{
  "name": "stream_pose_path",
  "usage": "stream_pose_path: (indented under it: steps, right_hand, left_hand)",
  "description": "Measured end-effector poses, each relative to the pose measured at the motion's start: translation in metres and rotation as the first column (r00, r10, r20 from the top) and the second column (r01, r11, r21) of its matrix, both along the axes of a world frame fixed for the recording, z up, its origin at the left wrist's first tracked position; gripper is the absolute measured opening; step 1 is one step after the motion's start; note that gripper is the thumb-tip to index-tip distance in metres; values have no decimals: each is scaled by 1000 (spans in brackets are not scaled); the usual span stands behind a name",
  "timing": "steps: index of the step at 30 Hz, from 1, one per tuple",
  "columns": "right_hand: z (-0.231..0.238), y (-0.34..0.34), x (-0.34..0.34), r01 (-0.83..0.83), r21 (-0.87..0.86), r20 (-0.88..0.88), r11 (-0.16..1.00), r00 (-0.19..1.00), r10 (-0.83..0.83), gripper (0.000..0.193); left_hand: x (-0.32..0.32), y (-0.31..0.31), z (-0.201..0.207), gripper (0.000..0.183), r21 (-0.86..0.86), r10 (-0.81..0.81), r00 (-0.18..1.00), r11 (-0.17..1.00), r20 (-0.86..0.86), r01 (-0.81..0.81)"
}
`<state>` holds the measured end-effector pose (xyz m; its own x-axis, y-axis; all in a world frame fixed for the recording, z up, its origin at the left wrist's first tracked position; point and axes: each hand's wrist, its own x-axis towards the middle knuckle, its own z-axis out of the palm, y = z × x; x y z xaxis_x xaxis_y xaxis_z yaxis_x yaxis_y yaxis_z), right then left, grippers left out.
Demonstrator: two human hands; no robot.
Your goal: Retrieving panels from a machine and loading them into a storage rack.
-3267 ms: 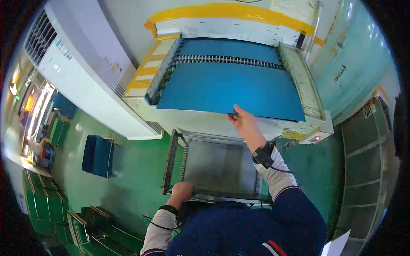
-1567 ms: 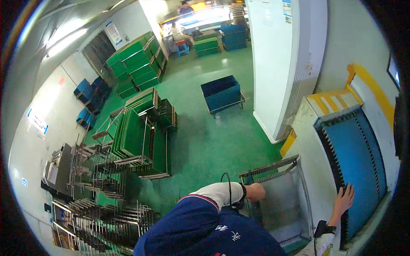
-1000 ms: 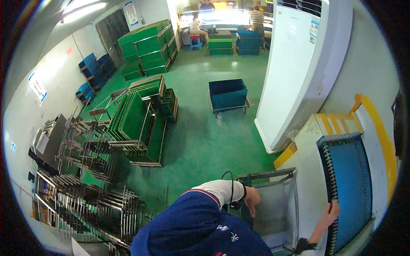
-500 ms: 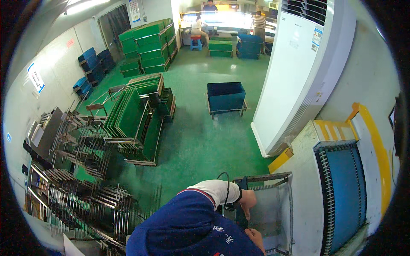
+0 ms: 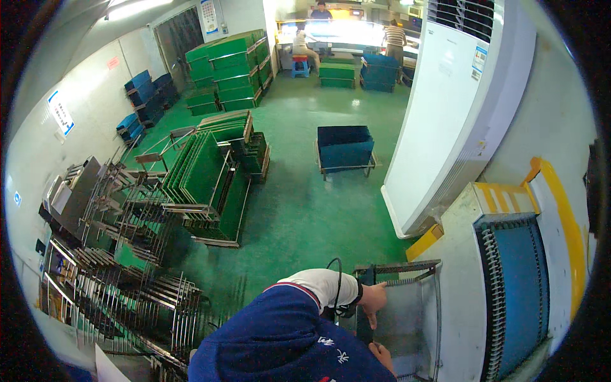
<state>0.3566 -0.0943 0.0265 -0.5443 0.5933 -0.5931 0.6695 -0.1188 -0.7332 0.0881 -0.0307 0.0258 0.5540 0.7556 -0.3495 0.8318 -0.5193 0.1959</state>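
Off the rollers [image 5: 491, 280], the right hand [image 5: 383, 357] has joined the left hand [image 5: 373, 302] at the rack [image 5: 401, 267] beneath, shifting work there; both grips unclear.

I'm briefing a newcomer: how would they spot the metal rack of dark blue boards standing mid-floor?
Find the tall white vented cabinet at right. Left of it, on the green floor, stands the metal rack of dark blue rectangular boards. It stands alone; the other blue board stacks sit beside further stacks.
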Motion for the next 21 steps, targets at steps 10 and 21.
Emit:
stream_pose_path:
  steps: [10, 21]
  right_hand:
    - [-28, -9, 9, 180, -116, 23, 977, 984, -179, 52]
    - [-98, -6, 18, 323, 39, -40, 946, 946, -321, 55]
  left_hand:
    - [1, -11, 26, 83, -39, 77, 996, 996, 50, -75]
    - [3, -16, 3, 73, 29, 119, 985, 992, 128, -123]
